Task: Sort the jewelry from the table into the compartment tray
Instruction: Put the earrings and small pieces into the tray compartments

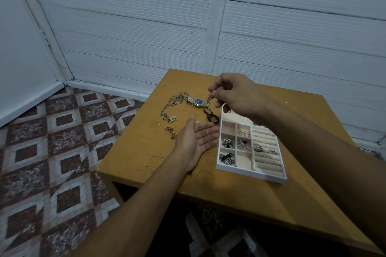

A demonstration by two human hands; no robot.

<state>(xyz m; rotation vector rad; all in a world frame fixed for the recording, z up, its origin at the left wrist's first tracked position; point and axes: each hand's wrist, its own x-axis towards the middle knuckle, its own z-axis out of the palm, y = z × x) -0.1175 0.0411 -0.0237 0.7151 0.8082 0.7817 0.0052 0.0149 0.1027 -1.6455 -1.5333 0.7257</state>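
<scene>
Jewelry (227,143) fills several pockets of the compartment tray (250,175), near right. Beside it the left hand (196,142) lies open, palm up, with a fine chain (208,137) across it. Further back, the right hand (234,94) pinches a link strand (208,100) just above the watch (198,102). Mid-pickup, I'd say; next comes a gentle lowering into a free pocket. A long chain (169,106) waits beyond.

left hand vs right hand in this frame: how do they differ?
The left hand is open, palm up, fingers straight. The right hand has curled fingers pinching a small silver chain.
The left hand sits beside the tray's left wall. The right hand is farther back, near the watch.
Both are bare and over the table.
</scene>
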